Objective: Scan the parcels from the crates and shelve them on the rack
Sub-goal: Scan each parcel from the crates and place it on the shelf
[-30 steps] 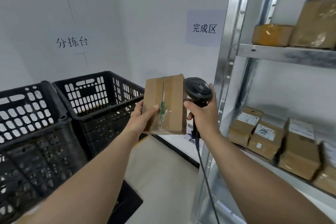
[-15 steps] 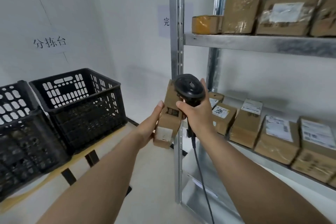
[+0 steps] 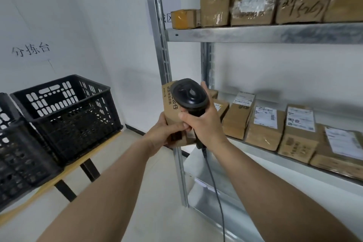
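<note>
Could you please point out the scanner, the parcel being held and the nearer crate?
scanner (image 3: 189, 94), head view, on its round black head.
parcel (image 3: 170, 113), head view, on the printed cardboard face left of the scanner.
crate (image 3: 74, 122), head view, on its perforated front wall.

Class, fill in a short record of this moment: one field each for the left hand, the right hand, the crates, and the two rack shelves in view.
Left hand: left hand holds a cardboard parcel from below.
Right hand: right hand grips a black corded scanner in front of the parcel.
Crates: black crates sit on a bench at left.
Upper shelf: upper shelf carries a row of boxes.
Lower shelf: lower shelf carries labelled parcels.
</note>
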`<action>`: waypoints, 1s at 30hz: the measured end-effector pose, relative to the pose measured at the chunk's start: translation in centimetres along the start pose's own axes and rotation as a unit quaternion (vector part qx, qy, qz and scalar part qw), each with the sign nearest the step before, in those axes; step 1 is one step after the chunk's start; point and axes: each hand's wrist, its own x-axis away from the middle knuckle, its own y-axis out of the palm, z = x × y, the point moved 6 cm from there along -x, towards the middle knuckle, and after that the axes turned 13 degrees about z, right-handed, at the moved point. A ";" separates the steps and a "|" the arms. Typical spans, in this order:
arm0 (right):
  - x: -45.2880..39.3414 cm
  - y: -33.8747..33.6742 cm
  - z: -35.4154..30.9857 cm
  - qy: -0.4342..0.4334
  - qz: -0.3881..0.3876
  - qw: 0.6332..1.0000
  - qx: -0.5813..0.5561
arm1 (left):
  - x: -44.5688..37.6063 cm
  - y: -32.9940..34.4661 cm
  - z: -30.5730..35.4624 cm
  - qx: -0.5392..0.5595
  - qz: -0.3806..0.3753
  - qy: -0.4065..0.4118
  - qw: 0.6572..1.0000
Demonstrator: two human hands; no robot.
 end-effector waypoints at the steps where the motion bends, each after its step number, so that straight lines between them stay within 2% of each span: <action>1: 0.0 -0.4 -0.2 -0.001 0.002 1.000 -0.001 | -0.1 0.3 0.2 -0.011 0.000 0.004 1.000; 8: 1.4 -1.8 -0.8 0.033 0.019 0.999 0.001 | -0.6 1.0 0.0 0.006 0.004 0.003 1.000; 12: 2.4 -2.1 -0.6 0.065 0.047 0.997 0.005 | -0.7 -1.3 0.1 0.056 0.046 0.009 0.997; 17: 5.5 -1.6 -0.5 0.075 0.083 0.992 0.055 | -1.2 -5.2 0.4 0.053 0.099 0.042 0.993; 30: 10.0 2.8 -2.2 0.049 0.071 0.996 0.033 | -2.5 -6.9 -1.1 0.030 0.067 0.044 0.996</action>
